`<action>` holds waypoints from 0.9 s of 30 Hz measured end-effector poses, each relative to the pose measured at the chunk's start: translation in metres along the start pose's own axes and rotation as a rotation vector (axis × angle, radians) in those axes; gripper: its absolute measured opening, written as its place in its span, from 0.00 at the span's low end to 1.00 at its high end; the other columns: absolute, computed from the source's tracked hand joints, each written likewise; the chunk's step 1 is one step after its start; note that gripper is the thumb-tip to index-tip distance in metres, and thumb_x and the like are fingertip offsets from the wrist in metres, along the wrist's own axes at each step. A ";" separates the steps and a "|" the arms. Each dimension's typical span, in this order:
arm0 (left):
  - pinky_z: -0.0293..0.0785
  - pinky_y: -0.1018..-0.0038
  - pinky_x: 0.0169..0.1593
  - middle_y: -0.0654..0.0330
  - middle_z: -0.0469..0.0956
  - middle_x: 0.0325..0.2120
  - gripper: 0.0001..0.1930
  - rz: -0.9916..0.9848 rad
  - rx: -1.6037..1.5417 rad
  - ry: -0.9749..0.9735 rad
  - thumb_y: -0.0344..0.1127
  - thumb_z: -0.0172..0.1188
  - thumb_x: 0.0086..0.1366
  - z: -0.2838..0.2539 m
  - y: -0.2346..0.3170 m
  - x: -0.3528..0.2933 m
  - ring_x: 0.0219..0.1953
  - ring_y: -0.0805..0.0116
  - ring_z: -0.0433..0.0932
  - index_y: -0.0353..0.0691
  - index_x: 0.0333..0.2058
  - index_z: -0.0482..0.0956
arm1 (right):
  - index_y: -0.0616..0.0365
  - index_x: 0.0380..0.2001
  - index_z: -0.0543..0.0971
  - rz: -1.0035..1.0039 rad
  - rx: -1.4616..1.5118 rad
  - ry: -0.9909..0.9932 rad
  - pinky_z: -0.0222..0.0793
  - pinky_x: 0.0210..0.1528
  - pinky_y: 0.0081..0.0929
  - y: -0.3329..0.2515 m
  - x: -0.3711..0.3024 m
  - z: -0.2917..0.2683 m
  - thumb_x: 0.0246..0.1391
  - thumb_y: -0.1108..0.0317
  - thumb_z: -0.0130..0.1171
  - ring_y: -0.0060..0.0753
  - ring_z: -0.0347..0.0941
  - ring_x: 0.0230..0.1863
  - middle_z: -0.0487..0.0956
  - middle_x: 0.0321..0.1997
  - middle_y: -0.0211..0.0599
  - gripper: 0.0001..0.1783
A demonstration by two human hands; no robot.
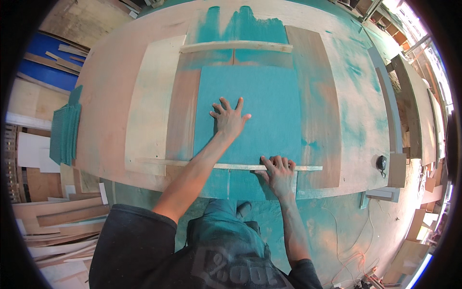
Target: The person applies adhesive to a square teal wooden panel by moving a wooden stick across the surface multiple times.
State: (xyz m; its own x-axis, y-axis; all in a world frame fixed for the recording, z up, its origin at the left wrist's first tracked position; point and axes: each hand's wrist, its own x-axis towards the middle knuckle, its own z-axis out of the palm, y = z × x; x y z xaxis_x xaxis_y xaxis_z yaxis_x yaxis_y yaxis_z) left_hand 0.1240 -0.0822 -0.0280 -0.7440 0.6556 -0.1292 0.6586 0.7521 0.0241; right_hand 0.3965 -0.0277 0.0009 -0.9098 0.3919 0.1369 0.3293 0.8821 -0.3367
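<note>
A teal-painted square panel (262,91) lies flat on a large plywood workbench (110,111). My left hand (229,119) rests palm down on the panel's middle, fingers spread, holding nothing. My right hand (278,169) presses on a thin pale wooden strip (192,164) that runs along the panel's near edge. A second pale strip (236,46) lies across the far edge. Brown plywood pieces flank the panel, one on the left (182,111) and one on the right (315,96).
A pale plywood sheet (149,101) lies left of the panel. A stack of teal-painted boards (65,132) hangs off the bench's left edge. A small black object (381,163) sits at the right edge. Wood offcuts (57,216) pile on the floor at left; a thin cable (346,260) trails at lower right.
</note>
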 end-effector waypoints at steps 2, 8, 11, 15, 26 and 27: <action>0.68 0.23 0.59 0.23 0.53 0.72 0.39 0.004 0.003 0.018 0.69 0.48 0.77 -0.001 -0.002 0.022 0.67 0.12 0.62 0.60 0.79 0.56 | 0.41 0.57 0.83 -0.010 -0.016 -0.006 0.60 0.57 0.43 0.008 0.021 0.001 0.58 0.40 0.67 0.36 0.71 0.49 0.75 0.43 0.28 0.28; 0.65 0.21 0.62 0.25 0.52 0.73 0.40 -0.020 -0.026 -0.022 0.70 0.48 0.76 -0.006 -0.005 0.095 0.69 0.13 0.59 0.63 0.79 0.56 | 0.41 0.56 0.83 -0.008 -0.032 0.026 0.60 0.58 0.43 0.024 0.084 0.005 0.60 0.36 0.64 0.35 0.71 0.49 0.74 0.43 0.27 0.29; 0.59 0.20 0.66 0.28 0.50 0.76 0.41 -0.062 -0.094 -0.071 0.70 0.52 0.74 -0.017 -0.010 0.133 0.73 0.14 0.53 0.64 0.79 0.57 | 0.40 0.56 0.83 -0.019 -0.037 0.046 0.60 0.59 0.44 0.036 0.121 0.017 0.60 0.35 0.63 0.35 0.71 0.49 0.74 0.43 0.27 0.29; 0.57 0.21 0.67 0.29 0.49 0.76 0.40 -0.065 -0.110 -0.070 0.71 0.52 0.74 -0.025 -0.010 0.190 0.73 0.15 0.52 0.66 0.79 0.57 | 0.40 0.55 0.84 -0.025 -0.074 0.067 0.61 0.58 0.43 0.052 0.170 0.019 0.60 0.34 0.62 0.34 0.72 0.48 0.75 0.42 0.26 0.29; 0.57 0.22 0.68 0.32 0.50 0.76 0.38 -0.081 -0.089 -0.009 0.71 0.49 0.75 -0.028 -0.019 0.317 0.73 0.18 0.54 0.69 0.78 0.57 | 0.38 0.55 0.86 -0.008 -0.088 0.036 0.62 0.55 0.42 0.088 0.293 0.029 0.61 0.31 0.60 0.34 0.74 0.49 0.79 0.43 0.26 0.31; 0.57 0.22 0.68 0.32 0.50 0.76 0.38 -0.086 -0.083 -0.012 0.71 0.49 0.75 -0.032 -0.019 0.331 0.73 0.18 0.54 0.69 0.78 0.56 | 0.38 0.55 0.87 -0.014 -0.077 0.045 0.61 0.56 0.42 0.093 0.307 0.030 0.59 0.31 0.61 0.34 0.74 0.49 0.79 0.43 0.26 0.31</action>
State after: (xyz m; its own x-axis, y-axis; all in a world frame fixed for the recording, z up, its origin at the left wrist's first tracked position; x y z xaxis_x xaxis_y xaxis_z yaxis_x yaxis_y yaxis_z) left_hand -0.1382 0.1225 -0.0391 -0.7955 0.5882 -0.1457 0.5807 0.8087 0.0943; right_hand 0.1404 0.1668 -0.0162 -0.9027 0.3892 0.1836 0.3366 0.9044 -0.2622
